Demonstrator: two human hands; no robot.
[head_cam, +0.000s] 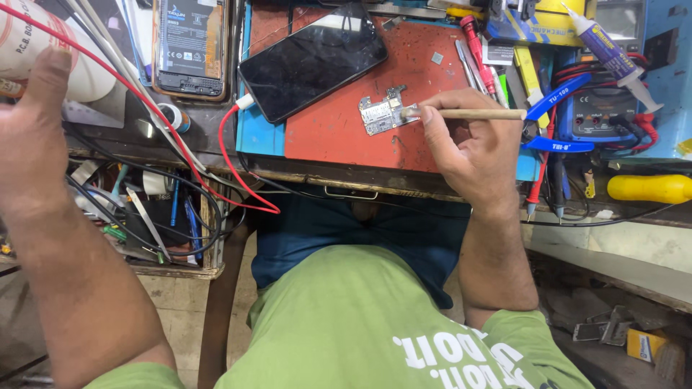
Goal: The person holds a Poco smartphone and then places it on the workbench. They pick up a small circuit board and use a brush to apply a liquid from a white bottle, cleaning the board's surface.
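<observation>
My right hand (472, 144) grips a thin wooden-handled brush (476, 114), its tip touching a small silvery circuit board (382, 113) that lies on a red work mat (339, 133). A black phone (313, 61) lies screen up at the mat's far left, with a white-plugged red cable (231, 158) in its end. My left hand (32, 130) is raised at the far left, fingers closed around a white cylindrical container (83, 68) with a red band.
An opened phone with its battery showing (191, 47) lies at the back. Tweezers, screwdrivers, a glue tube (613, 54), a blue meter (605, 108) and a yellow handle (649, 189) crowd the right. Tangled wires and tools fill the lower shelf (144, 216).
</observation>
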